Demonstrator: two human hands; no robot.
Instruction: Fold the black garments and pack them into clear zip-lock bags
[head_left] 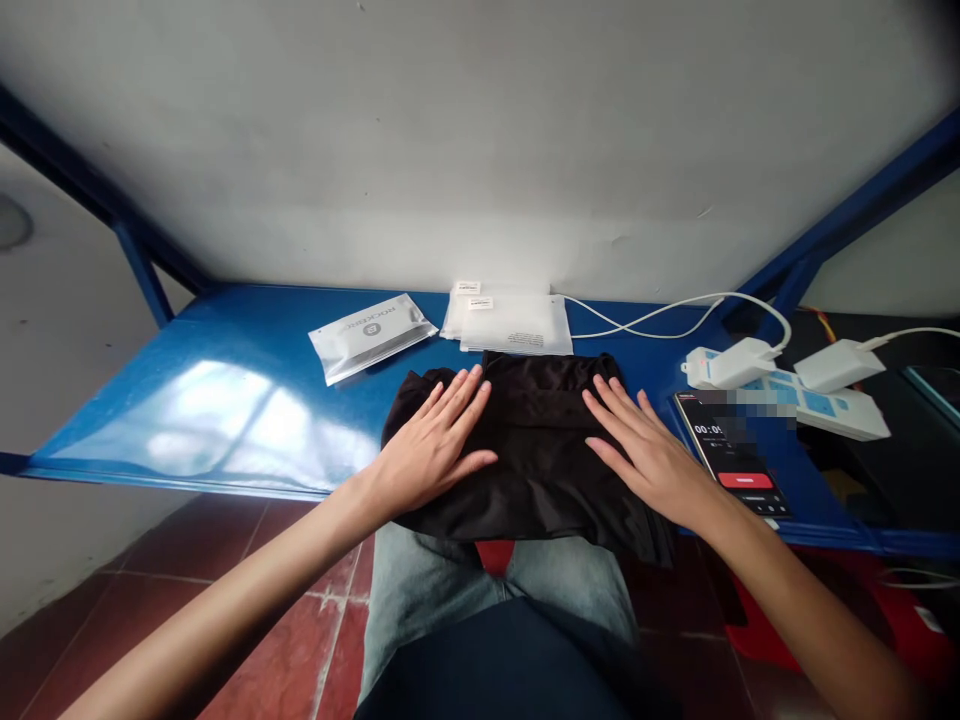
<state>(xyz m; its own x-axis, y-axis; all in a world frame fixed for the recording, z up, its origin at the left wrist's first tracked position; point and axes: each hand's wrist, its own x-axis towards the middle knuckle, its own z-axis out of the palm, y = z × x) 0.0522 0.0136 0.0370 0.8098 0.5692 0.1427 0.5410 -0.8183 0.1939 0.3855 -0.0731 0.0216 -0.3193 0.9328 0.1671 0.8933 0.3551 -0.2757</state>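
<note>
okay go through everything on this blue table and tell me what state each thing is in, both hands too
black garment: folded, near edge hanging off the table
left hand: open, flat on the garment
right hand: open, flat on the garment
silver pouch: lying flat
white bags: stacked flat
phone: screen lit
white adapters: cables attached

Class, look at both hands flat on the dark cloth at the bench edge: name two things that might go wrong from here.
1. The black garment overhangs the blue table edge; it may slide toward the lap.
2. The right hand lies close to the phone; a sweep outward might knock it. The left hand has clearer space around it.
</note>
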